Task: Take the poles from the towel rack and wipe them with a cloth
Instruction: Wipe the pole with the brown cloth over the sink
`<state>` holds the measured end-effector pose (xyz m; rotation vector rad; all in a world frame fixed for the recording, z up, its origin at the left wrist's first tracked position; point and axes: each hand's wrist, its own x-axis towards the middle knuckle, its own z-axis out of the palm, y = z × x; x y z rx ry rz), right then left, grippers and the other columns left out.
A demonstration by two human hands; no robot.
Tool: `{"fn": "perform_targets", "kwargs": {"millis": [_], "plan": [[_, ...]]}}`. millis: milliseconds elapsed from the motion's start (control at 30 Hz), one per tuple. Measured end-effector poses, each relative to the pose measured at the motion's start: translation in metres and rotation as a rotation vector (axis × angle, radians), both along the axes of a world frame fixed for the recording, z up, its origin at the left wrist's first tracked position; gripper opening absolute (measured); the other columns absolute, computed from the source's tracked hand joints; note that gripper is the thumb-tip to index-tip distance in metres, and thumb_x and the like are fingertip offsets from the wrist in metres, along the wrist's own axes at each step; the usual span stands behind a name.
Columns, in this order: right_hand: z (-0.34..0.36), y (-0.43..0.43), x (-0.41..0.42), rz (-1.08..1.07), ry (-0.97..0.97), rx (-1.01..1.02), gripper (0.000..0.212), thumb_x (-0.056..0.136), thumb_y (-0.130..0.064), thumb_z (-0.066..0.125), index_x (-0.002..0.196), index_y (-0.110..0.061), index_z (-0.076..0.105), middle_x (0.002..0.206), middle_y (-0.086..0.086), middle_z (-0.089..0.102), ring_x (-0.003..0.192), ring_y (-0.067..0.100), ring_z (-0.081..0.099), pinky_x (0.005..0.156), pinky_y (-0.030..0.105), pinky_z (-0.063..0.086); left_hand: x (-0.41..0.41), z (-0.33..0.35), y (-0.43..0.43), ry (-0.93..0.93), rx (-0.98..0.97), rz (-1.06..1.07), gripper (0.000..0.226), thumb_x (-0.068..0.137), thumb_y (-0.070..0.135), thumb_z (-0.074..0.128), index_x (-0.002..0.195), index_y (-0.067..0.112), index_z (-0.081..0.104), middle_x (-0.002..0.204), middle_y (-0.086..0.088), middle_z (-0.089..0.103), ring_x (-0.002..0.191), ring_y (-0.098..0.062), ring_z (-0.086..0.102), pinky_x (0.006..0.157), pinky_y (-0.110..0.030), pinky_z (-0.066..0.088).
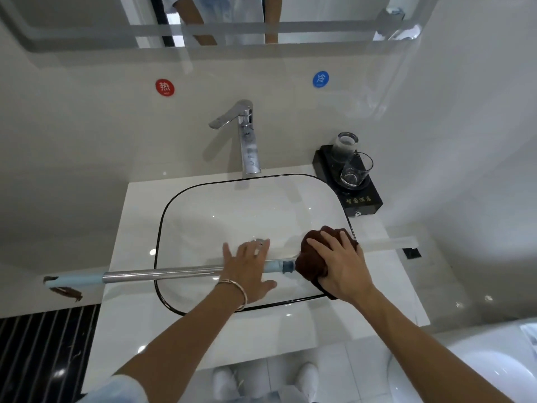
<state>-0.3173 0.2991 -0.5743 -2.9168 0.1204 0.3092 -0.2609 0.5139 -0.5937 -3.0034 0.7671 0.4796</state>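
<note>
A long pole (pixel 162 274) lies across the white sink (pixel 186 205), with a chrome middle, a light-blue left end and a light-blue and blue collar near its right part. Its white right section (pixel 389 242) sticks out past the basin. My left hand (pixel 250 271) rests flat on the pole with fingers spread. My right hand (pixel 340 266) grips a bunched dark brown cloth (pixel 312 264) wrapped round the pole just right of the collar.
A chrome faucet (pixel 247 135) stands behind the basin. Two glasses sit on a black tray (pixel 360 199) at the back right. A towel rack bracket (pixel 389 21) hangs high on the right wall. A toilet (pixel 494 365) is at the lower right.
</note>
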Motion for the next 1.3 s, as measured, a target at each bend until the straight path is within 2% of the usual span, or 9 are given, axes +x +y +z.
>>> {"fn": "perform_targets", "kwargs": {"millis": [100,233,367,533,767,900,1000,1200,1300], "plan": [[0.002,-0.002,0.001,0.021,0.036,0.013,0.069,0.082,-0.045,0.061,0.145,-0.037,0.032,0.154,-0.006,0.029,0.142,0.033,0.023,0.111,0.052,0.028,-0.002,-0.004,-0.039,0.029,0.015,-0.034,0.088,0.083,0.066,0.045,0.149,0.025,0.005,0.151,-0.004,0.023,0.140,-0.026,0.020,0.110,-0.059,0.008],[0.001,-0.006,0.004,0.045,0.011,0.041,0.064,0.082,-0.042,0.062,0.141,-0.036,0.038,0.148,-0.006,0.038,0.137,0.029,0.033,0.108,0.049,0.034,0.000,-0.013,-0.048,-0.005,0.033,0.012,0.068,0.089,0.058,0.044,0.145,0.028,0.019,0.144,-0.004,0.034,0.133,-0.028,0.030,0.108,-0.059,0.017],[0.009,-0.039,0.010,0.099,0.036,0.044,0.057,0.081,-0.037,0.058,0.135,-0.040,0.042,0.138,-0.010,0.046,0.124,0.023,0.046,0.100,0.044,0.041,0.005,-0.011,-0.054,-0.002,0.023,0.021,0.065,0.089,0.057,0.045,0.143,0.031,0.022,0.141,-0.001,0.037,0.131,-0.027,0.034,0.108,-0.057,0.016],[0.009,-0.104,0.005,-0.125,-0.041,-0.016,0.049,0.078,-0.039,0.060,0.126,-0.041,0.048,0.127,-0.011,0.052,0.114,0.023,0.052,0.095,0.044,0.045,0.015,-0.010,-0.072,-0.004,0.015,0.045,0.065,0.089,0.058,0.045,0.144,0.034,0.020,0.140,0.001,0.037,0.129,-0.025,0.035,0.109,-0.055,0.016],[0.009,-0.042,0.008,0.138,-0.039,0.053,0.064,0.079,-0.024,0.064,0.138,-0.034,0.042,0.143,-0.009,0.042,0.138,0.022,0.028,0.108,0.046,0.029,0.009,-0.013,-0.095,-0.016,0.011,0.070,0.063,0.091,0.050,0.046,0.146,0.032,0.019,0.141,-0.001,0.037,0.130,-0.025,0.034,0.110,-0.056,0.016],[0.007,-0.097,0.008,-0.004,-0.056,0.028,0.060,0.072,-0.026,0.062,0.128,-0.040,0.048,0.133,-0.014,0.050,0.128,0.018,0.040,0.101,0.041,0.039,0.014,-0.013,-0.091,0.025,0.002,0.087,0.066,0.088,0.059,0.046,0.144,0.036,0.022,0.139,0.002,0.039,0.128,-0.024,0.036,0.110,-0.053,0.016],[0.004,-0.132,0.005,-0.181,-0.108,-0.001,0.053,0.073,-0.028,0.062,0.123,-0.039,0.052,0.127,-0.011,0.055,0.123,0.021,0.044,0.097,0.045,0.041,0.017,-0.013,-0.091,0.033,0.010,0.094,0.066,0.087,0.059,0.046,0.144,0.037,0.022,0.139,0.003,0.040,0.128,-0.023,0.036,0.110,-0.052,0.016],[0.003,-0.052,0.002,0.115,-0.055,0.095,0.065,0.081,-0.023,0.063,0.141,-0.033,0.040,0.147,-0.008,0.039,0.141,0.022,0.023,0.112,0.047,0.025,0.019,-0.013,-0.093,0.048,0.027,0.088,0.067,0.088,0.058,0.046,0.145,0.036,0.021,0.141,0.002,0.040,0.130,-0.024,0.036,0.110,-0.054,0.018],[0.000,-0.084,0.003,0.058,-0.048,0.074,0.066,0.076,-0.021,0.063,0.137,-0.037,0.044,0.144,-0.010,0.042,0.139,0.022,0.028,0.111,0.045,0.029,0.020,-0.012,-0.091,0.072,0.029,0.089,0.067,0.087,0.059,0.046,0.145,0.036,0.021,0.139,0.002,0.041,0.129,-0.024,0.037,0.111,-0.053,0.018]]}}
